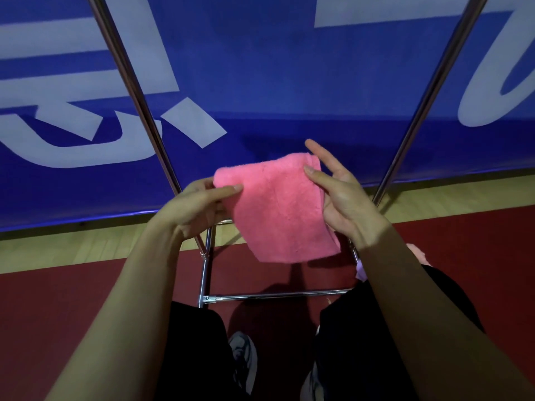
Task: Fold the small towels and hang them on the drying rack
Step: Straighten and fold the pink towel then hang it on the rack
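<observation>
A small pink towel (278, 206), folded over, hangs in the air between my hands in front of me. My left hand (194, 209) pinches its upper left corner between thumb and fingers. My right hand (341, 198) pinches the upper right edge, thumb on the front face, the forefinger stretched up beside the towel. The metal drying rack (130, 79) rises behind the towel as two slanted chrome poles, with a low crossbar (278, 295) near my knees.
A blue banner with large white characters (260, 68) stands just behind the rack. The floor is dark red (58, 299) with a wooden strip along the banner. A bit of another pink cloth (417, 253) shows by my right forearm. My legs and shoes are below.
</observation>
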{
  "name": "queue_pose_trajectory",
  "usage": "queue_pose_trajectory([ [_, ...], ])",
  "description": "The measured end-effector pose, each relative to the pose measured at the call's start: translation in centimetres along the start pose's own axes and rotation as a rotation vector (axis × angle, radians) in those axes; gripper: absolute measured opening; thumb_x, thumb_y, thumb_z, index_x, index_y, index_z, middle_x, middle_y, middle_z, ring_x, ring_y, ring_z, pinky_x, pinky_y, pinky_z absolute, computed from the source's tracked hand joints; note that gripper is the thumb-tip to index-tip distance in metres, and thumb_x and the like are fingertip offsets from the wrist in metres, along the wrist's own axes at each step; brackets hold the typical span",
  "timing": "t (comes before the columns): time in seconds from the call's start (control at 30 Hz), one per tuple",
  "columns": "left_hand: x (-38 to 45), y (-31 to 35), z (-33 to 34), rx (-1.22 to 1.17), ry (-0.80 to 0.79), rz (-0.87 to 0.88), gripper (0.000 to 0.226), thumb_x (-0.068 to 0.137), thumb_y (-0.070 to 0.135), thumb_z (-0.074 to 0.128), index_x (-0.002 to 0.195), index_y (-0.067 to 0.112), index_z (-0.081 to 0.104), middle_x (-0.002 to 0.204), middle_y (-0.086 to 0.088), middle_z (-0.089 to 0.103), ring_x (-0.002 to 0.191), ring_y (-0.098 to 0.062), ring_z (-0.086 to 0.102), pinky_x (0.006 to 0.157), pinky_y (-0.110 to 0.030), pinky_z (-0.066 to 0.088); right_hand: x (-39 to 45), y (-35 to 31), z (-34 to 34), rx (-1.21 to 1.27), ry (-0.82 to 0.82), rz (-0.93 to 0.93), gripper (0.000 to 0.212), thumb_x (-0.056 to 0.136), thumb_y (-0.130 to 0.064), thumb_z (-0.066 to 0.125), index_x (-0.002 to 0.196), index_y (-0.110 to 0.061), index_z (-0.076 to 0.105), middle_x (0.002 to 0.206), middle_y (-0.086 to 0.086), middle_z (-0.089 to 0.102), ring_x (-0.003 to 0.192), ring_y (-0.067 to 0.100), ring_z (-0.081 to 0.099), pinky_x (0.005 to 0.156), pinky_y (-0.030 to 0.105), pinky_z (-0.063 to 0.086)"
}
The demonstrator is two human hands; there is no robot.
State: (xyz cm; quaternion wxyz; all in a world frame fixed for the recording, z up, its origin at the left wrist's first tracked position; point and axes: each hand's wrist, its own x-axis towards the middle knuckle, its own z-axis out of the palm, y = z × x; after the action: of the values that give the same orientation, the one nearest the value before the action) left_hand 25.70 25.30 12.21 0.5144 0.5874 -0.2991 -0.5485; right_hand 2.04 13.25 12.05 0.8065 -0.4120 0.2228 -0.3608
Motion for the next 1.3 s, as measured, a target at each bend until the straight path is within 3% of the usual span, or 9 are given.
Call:
queue_pose_trajectory([
  [0.2, -0.1, 0.5, 0.6, -0.106, 0.201, 0.053, 0.067, 0.087, 0.017, 0.081, 0.144, 0.017, 0.046, 0.126, -0.020, 0.067, 0.087, -0.023, 0.078, 0.066, -0.037, 0.063, 0.5, 1.4, 0.1, -0.146, 0.094, 0.016, 0.040, 0.099, 0.003, 0.058, 0.136, -0.013, 0.058, 0.108, 0.020, 0.073, 0.094, 0.023, 0.071, 0.087, 0.036, 0.060],
  [0.33, -0.5, 0.6, 0.9, 0.019, 0.183, 0.127, 0.040, 0.098, 0.018, 0.071, 0.136, 0.025, 0.063, 0.119, -0.020, 0.070, 0.090, -0.025, 0.071, 0.074, -0.039, 0.062, 0.7, 1.6, 0.3, -0.289, 0.244, -0.015, 0.013, 0.100, -0.022, 0.064, 0.108, -0.015, 0.056, 0.087, 0.007, 0.068, 0.078, 0.024, 0.061, 0.070, 0.041, 0.050],
  [0.53, -0.6, 0.5, 0.9, 0.096, 0.165, 0.192, 0.023, 0.100, 0.024, 0.068, 0.122, 0.024, 0.075, 0.115, -0.011, 0.075, 0.095, -0.023, 0.071, 0.087, -0.043, 0.057, 1.5, 2.8, -0.4, -0.580, 0.317, -0.032, 0.044, 0.081, -0.070, 0.062, 0.092, -0.028, 0.068, 0.097, -0.003, 0.070, 0.097, 0.018, 0.066, 0.102, 0.058, 0.051],
  [0.63, -0.6, 0.5, 0.8, 0.126, 0.182, 0.198, 0.023, 0.101, 0.027, 0.068, 0.123, 0.025, 0.075, 0.114, -0.007, 0.075, 0.096, -0.022, 0.071, 0.087, -0.044, 0.058, 1.4, 3.0, -0.4, -0.605, 0.353, -0.030, 0.050, 0.085, -0.064, 0.067, 0.102, -0.017, 0.067, 0.091, -0.006, 0.072, 0.096, 0.015, 0.071, 0.100, 0.050, 0.055],
  [0.73, -0.7, 0.6, 1.1, 0.152, 0.172, 0.196, 0.023, 0.105, 0.026, 0.061, 0.123, 0.021, 0.075, 0.112, -0.005, 0.074, 0.096, -0.020, 0.069, 0.080, -0.037, 0.056, 1.4, 3.2, -0.6, -0.586, 0.337, 0.014, 0.067, 0.066, -0.074, 0.073, 0.098, -0.015, 0.068, 0.088, 0.005, 0.077, 0.089, 0.024, 0.074, 0.094, 0.053, 0.058],
  [0.97, -1.0, 1.3, 1.2, 0.015, 0.118, 0.095, 0.036, 0.112, 0.018, 0.038, 0.128, 0.010, 0.070, 0.108, -0.004, 0.075, 0.095, -0.017, 0.069, 0.072, -0.028, 0.060, 1.0, 3.4, -0.6, -0.626, 0.210, -0.077, 0.020, 0.085, -0.036, 0.081, 0.081, -0.023, 0.066, 0.065, 0.003, 0.070, 0.063, 0.015, 0.062, 0.071, 0.040, 0.052],
  [1.13, -1.3, 1.5, 0.7, -0.123, 0.052, 0.095, 0.039, 0.111, 0.019, 0.036, 0.129, 0.011, 0.070, 0.113, -0.007, 0.074, 0.099, -0.020, 0.066, 0.083, -0.034, 0.056, 0.6, 3.0, -0.1, -0.484, 0.127, -0.011, 0.014, 0.087, -0.023, 0.081, 0.090, -0.015, 0.070, 0.090, 0.014, 0.078, 0.080, 0.019, 0.070, 0.079, 0.040, 0.054],
  [1.23, -1.3, 1.5, 0.3, -0.213, 0.002, 0.085, 0.041, 0.112, 0.024, 0.034, 0.137, 0.012, 0.065, 0.099, -0.010, 0.066, 0.086, -0.020, 0.063, 0.073, -0.033, 0.057, 0.8, 3.6, 0.1, -0.500, 0.101, 0.009, 0.005, 0.091, -0.012, 0.076, 0.089, -0.011, 0.071, 0.093, 0.003, 0.079, 0.088, 0.011, 0.073, 0.079, 0.031, 0.057],
  [1.3, -1.2, 1.5, 0.1, -0.249, -0.004, 0.081, 0.041, 0.112, 0.023, 0.033, 0.139, 0.012, 0.062, 0.088, -0.006, 0.063, 0.076, -0.017, 0.062, 0.066, -0.031, 0.059, 1.0, 4.2, 0.2, -0.504, 0.141, 0.025, 0.009, 0.090, -0.014, 0.077, 0.093, -0.010, 0.069, 0.096, 0.006, 0.079, 0.093, 0.015, 0.074, 0.087, 0.039, 0.059],
])
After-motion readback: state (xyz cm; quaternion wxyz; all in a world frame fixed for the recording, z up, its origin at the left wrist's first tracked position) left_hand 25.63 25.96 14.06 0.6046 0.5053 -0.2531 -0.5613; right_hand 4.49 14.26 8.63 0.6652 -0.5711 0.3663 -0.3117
